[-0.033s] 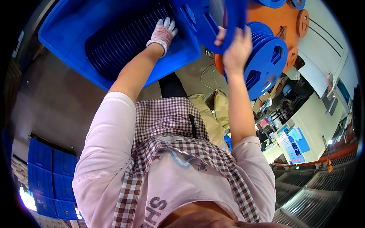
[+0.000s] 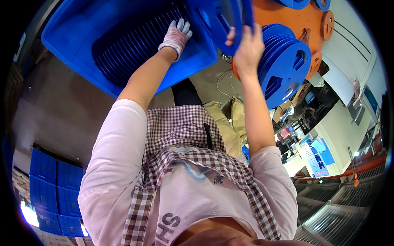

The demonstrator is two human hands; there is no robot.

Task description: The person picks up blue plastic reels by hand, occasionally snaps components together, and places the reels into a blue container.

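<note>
A row of thin dark-blue discs [image 2: 127, 53] stands on edge, packed close, inside a large blue bin [image 2: 61, 35]. My left hand [image 2: 175, 37], in a striped glove with pale fingertips, lies with fingers outstretched at the right end of this row. My bare right hand [image 2: 248, 51] grips the edge of a blue slotted disc [image 2: 223, 30] above the bin's right side. Its thumb is on the disc's left side, the fingers on the right. Motion blurs the disc's far edge, so I cannot tell whether it is one disc or more.
Right of my right hand, several blue slotted discs [image 2: 287, 69] hang stacked beside an orange frame [image 2: 283, 18] with round orange plates. Yellowish sacks [image 2: 223, 123] lie on the floor by my apron. A cluttered bench stands at right; blue crates [image 2: 55, 188] are piled at lower left.
My right hand has moved a little left with the blue disc, away from the stack and toward the bin. My left hand has stayed on the row.
</note>
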